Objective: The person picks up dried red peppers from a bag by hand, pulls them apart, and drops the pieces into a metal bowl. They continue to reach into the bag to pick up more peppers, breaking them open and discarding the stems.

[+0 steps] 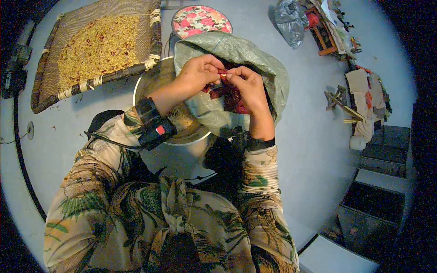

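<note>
My left hand and my right hand meet fingertip to fingertip over the mouth of a pale green woven sack. Pinched between both hands is a small dark red dried chili pepper, with a pale spot showing near my right fingertips. Below, in the sack, lie more dried red chili peppers, partly covered by my right hand. Beside the sack, under my left forearm, is a round basin with yellowish bits inside. My forearm and the sack hide part of it.
At upper left a woven tray with a bound frame holds yellow seeds and red flecks. A round flowered stool seat stands behind the sack. A grey plastic bag and a wooden rack are at upper right; stairs descend at right.
</note>
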A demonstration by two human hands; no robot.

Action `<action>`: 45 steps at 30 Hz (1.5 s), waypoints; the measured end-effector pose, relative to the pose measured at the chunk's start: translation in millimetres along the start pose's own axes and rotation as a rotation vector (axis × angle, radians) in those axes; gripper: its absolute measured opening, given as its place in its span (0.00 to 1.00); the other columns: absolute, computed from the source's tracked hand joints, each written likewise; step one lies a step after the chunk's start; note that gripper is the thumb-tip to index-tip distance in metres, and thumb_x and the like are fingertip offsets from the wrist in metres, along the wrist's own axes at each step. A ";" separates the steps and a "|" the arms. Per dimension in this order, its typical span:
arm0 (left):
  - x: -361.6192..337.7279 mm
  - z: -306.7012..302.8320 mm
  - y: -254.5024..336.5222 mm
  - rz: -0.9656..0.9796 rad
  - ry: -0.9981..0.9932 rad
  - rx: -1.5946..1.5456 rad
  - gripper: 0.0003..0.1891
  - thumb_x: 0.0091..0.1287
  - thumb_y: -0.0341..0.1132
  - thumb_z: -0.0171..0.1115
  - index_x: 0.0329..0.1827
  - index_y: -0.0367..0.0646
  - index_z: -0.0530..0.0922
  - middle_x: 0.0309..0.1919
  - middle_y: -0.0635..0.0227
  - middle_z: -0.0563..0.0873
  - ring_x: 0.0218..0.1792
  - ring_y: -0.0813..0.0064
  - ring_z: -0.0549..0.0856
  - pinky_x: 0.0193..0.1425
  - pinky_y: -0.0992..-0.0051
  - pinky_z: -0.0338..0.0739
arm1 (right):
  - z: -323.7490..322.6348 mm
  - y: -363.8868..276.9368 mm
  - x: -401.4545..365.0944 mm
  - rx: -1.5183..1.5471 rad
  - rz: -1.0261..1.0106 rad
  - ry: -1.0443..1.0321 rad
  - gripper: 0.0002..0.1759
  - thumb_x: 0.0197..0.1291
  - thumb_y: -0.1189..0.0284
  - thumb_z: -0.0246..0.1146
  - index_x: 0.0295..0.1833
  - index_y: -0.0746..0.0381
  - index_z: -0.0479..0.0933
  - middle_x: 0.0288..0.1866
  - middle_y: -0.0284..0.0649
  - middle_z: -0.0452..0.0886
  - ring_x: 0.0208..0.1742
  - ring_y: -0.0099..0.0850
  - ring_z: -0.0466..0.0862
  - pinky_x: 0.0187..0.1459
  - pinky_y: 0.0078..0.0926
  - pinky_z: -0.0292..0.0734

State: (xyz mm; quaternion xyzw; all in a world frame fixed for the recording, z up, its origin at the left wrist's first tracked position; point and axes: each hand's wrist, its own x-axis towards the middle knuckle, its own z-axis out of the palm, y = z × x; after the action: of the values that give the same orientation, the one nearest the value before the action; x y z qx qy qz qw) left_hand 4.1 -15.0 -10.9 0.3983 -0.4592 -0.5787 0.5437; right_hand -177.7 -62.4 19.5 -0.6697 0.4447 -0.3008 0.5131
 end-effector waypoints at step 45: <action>-14.8 15.4 39.9 0.327 0.083 0.360 0.14 0.59 0.25 0.66 0.49 0.39 0.79 0.35 0.66 0.86 0.37 0.77 0.84 0.43 0.76 0.80 | -5.6 -24.2 -7.3 0.240 -0.069 -0.058 0.07 0.54 0.83 0.64 0.38 0.64 0.75 0.49 0.42 0.82 0.49 0.30 0.81 0.55 0.28 0.75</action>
State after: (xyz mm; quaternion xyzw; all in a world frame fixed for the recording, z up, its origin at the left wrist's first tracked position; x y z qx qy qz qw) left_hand 1.1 1.7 31.0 0.4327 -0.5905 -0.3751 0.5686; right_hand -178.6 -56.3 44.6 -0.6268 0.3674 -0.3496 0.5915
